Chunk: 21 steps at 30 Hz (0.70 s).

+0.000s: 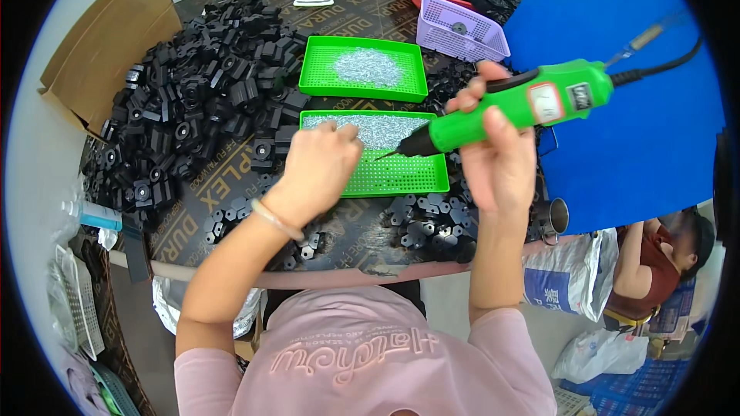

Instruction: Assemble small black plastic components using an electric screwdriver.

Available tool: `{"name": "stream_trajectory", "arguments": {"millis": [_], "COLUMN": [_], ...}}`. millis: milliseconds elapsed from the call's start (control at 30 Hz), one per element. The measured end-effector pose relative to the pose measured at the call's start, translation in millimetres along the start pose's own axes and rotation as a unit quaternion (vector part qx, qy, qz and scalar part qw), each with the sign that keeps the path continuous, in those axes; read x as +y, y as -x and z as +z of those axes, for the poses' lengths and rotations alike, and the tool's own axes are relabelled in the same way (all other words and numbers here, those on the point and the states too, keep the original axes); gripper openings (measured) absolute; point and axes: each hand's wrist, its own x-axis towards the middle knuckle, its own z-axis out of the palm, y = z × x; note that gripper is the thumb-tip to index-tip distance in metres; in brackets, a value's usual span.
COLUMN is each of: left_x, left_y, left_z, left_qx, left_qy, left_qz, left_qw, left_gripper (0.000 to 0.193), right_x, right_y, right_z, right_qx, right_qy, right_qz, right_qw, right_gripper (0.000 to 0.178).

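Note:
My right hand point(501, 139) is wrapped round a green electric screwdriver point(524, 104), its black nose and thin bit pointing left and down over the near green tray point(401, 177). A cord runs off its rear end to the upper right. My left hand point(327, 158) is at that tray's left side, its fingers bent down at a heap of small silvery screws point(378, 131). Whether a screw is between its fingertips is hidden. Behind stands a second green tray point(308, 69) with another pile of screws point(370, 68).
Black plastic parts point(193, 92) are heaped on the left beside a cardboard box point(108, 38). Small dark plates point(432, 223) lie along the front edge. A purple basket point(462, 31), a blue panel point(624, 108) and a metal mug point(553, 219) stand right. Another person point(655, 262) sits beyond.

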Motion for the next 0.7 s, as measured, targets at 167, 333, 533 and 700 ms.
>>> {"name": "stream_trajectory", "arguments": {"millis": [167,333,533,700], "left_x": [-13.7,-5.8,3.9,12.0], "left_y": [-13.8,-21.9,-21.9,-23.7], "left_z": [-17.1,-22.8,-22.8,-23.9], "left_qx": [0.000,-0.036,-0.035,0.058], "left_qy": [0.143,0.405,0.408,0.201], "left_qz": [-0.058,-0.010,-0.016,0.074], "left_qw": [0.988,0.913,0.912,0.975], "left_gripper": [0.011,0.018,0.010,0.013], "right_x": [-11.3,-1.2,1.4,8.8], "right_y": [-4.2,-6.6,-3.9,-6.6], "right_z": [-11.5,-12.7,-10.8,-9.1], "right_qx": [-0.014,-0.018,-0.009,0.041], "right_qy": [0.058,0.068,0.067,0.039], "right_qz": [-0.074,-0.063,-0.099,-0.141], "right_qw": [0.995,0.996,0.993,0.988], "right_gripper": [0.054,0.053,0.059,0.054]}}
